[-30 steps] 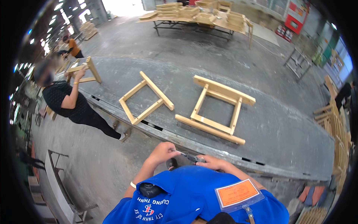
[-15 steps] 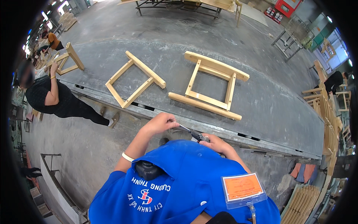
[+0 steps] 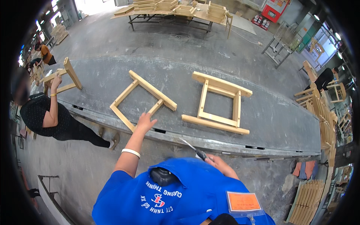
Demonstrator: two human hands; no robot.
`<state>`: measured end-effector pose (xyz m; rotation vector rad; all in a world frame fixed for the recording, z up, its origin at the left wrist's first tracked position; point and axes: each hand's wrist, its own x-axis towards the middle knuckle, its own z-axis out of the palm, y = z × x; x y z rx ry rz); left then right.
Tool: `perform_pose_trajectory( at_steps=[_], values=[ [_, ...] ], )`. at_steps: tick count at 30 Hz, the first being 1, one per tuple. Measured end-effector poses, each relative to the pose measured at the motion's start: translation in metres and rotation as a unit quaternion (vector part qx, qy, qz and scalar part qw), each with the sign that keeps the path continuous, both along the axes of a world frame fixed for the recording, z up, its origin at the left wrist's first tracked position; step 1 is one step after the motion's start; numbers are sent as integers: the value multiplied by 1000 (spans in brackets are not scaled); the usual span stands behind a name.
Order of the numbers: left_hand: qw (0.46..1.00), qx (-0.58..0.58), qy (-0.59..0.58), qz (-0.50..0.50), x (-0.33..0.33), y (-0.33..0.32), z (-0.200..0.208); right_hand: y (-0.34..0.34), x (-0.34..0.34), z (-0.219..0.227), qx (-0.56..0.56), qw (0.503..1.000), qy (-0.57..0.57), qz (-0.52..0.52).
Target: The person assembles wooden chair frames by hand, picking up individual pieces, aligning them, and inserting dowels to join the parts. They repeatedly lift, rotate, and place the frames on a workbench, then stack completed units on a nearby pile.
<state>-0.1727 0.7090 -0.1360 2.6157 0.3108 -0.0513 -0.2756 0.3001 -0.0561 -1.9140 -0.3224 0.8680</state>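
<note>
On the grey bench lies a light wooden frame (image 3: 120, 94), its pieces joined with a longer bar along the far right side. My left hand (image 3: 144, 122) is stretched over its near rail, fingers apart; whether they press on the wood I cannot tell. Close to my body, my right hand (image 3: 219, 164) is wrapped round a screwdriver (image 3: 201, 154) with a dark handle and a long thin metal shaft, which points up and left. Further right lies a second wooden frame (image 3: 202, 99), with long bars along its far and near sides.
The long grey bench (image 3: 277, 120) runs across in front of me. At its left end a person in black (image 3: 48, 112) holds another wooden frame (image 3: 71, 75). Wooden parts lie on a far table (image 3: 168, 15). Stacked wooden pieces (image 3: 305, 200) stand at the lower right.
My left hand has left the screwdriver's shaft and reached forward to the left frame. The screwdriver stays in my right hand. The view has shifted, so the bench sits lower in it.
</note>
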Motion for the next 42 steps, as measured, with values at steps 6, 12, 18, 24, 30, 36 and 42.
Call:
perform_pose_trajectory(
  at_steps=[6, 12, 18, 24, 30, 36, 42],
  values=[
    [987, 125, 53, 85, -16, 61, -89, 17, -14, 11, -42, 997, 28, -65],
    [985, 155, 40, 64, -8, 43, -104, 11, 36, 11, -149, 981, -85, -89],
    [989, 141, 33, 30, 50, -20, -86, 55, 137, 1, -190, 964, -177, -58],
    [987, 61, 145, 46, 53, -42, -90, 95, 213, -31, -287, 932, -220, 11],
    [995, 45, 92, -20, 34, -36, -96, 112, 254, -54, -303, 931, -203, -27],
    [994, 59, 35, -80, 23, -20, -103, 151, 247, -66, -321, 926, -197, 32],
    [990, 17, 36, -136, 37, 11, -112, 180, 191, -54, -256, 922, -138, 256]
  ],
)
